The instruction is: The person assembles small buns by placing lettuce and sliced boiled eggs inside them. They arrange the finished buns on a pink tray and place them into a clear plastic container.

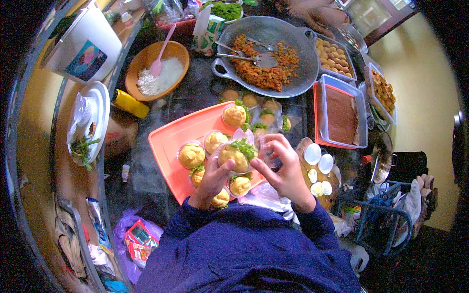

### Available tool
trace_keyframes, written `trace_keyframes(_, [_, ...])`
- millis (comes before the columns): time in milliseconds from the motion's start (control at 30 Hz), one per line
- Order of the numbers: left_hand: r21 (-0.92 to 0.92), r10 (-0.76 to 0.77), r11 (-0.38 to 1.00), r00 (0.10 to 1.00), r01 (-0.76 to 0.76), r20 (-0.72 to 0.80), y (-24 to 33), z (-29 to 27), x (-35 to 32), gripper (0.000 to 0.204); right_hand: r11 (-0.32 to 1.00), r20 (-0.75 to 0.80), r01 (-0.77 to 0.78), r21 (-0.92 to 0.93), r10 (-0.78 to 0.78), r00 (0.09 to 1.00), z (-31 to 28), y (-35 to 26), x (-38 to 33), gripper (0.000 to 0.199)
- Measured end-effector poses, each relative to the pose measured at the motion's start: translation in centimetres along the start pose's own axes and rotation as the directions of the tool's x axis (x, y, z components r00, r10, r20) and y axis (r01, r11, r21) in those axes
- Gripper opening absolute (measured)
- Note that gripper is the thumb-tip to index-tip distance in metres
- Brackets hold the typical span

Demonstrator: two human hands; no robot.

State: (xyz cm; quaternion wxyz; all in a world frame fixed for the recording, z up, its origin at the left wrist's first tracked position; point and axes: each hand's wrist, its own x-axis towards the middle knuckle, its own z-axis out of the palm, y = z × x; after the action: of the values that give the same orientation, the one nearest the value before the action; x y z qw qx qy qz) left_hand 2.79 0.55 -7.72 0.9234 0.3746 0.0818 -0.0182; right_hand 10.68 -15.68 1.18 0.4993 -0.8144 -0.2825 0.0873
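A dark, glossy surface (146, 166) carries the items. An orange tray (171, 139) lies near its middle, with a large grey pan (298, 41) of reddish-orange filling beyond it. A wooden bowl (141, 61) holding white grains and a pink spoon sits to the left, a yellow bottle (129, 103) lying just beside it. To the right stands a clear container with a red rim (317, 115). A round wooden board (305, 146) bearing sliced egg rests near the right edge.
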Motion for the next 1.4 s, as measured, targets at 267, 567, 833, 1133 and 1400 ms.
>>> trace_keyframes(267, [-0.118, -0.035, 0.992, 0.999, 0.039, 0.036, -0.6, -0.5, -0.8, 0.068, 0.995, 0.011, 0.07, -0.069, -0.069, 0.998, 1.2, 0.7, -1.3, 0.036])
trace_keyframes(567, [-0.051, -0.106, 0.993, 0.993, 0.109, 0.059, -1.4, -0.4, -1.2, 0.067, 0.975, 0.104, -0.22, 0.043, 0.214, 0.971, 0.5, 1.2, -1.3, 0.04])
trace_keyframes(833, [0.001, -0.105, 0.994, 0.984, 0.106, 0.147, -1.0, 0.7, -0.4, 0.083, 0.991, 0.166, -0.118, 0.063, 0.106, 0.98, -2.1, 1.2, 0.0, 0.014])
trace_keyframes(1133, [-0.133, -0.122, 0.979, 0.963, 0.157, 0.242, -2.3, 3.0, 2.9, 0.077, 0.979, 0.267, 0.109, -0.174, -0.059, 0.962, -8.0, 0.5, 3.4, 0.01])
trace_keyframes(1400, [0.005, -0.08, 0.997, 0.987, 0.08, 0.138, -0.2, 0.9, 3.9, 0.064, 0.659, 0.275, 0.324, -0.679, -0.181, 0.944, -12.9, 3.7, 6.5, 0.006])
